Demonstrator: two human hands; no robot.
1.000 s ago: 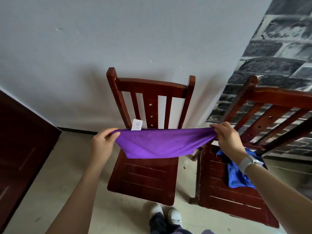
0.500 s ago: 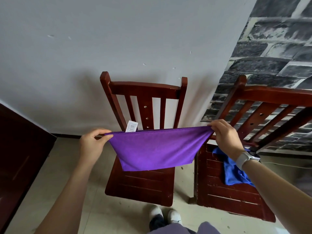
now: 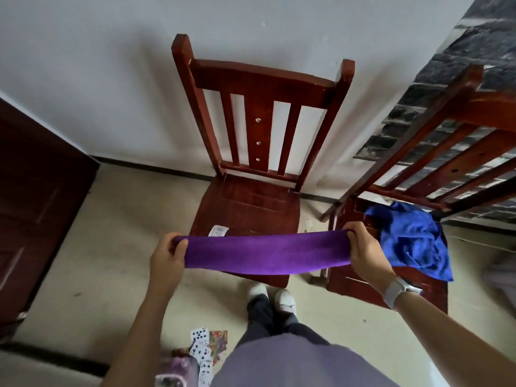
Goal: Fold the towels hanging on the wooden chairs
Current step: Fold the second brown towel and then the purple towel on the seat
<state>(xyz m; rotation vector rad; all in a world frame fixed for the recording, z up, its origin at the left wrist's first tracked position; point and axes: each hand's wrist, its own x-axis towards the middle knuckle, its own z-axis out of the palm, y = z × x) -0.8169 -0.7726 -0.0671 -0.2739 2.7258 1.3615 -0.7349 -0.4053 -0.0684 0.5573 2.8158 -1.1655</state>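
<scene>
Purple towel [image 3: 266, 254] is stretched flat between both hands above the front of the middle chair [image 3: 248, 202]: the left hand [image 3: 167, 256] pinches its left end and the right hand [image 3: 363, 250] grips its right end, each grip clamped on the cloth. A white tag [image 3: 218, 231] stands up at its far edge. A blue towel [image 3: 410, 241] lies crumpled on the seat of the right chair [image 3: 418, 174], and playing cards [image 3: 202, 347] lie on the floor near the feet.

purple towel [image 3: 266, 254] lowered over the seat, hanging fold shorter, hands [image 3: 363, 251] lower
</scene>
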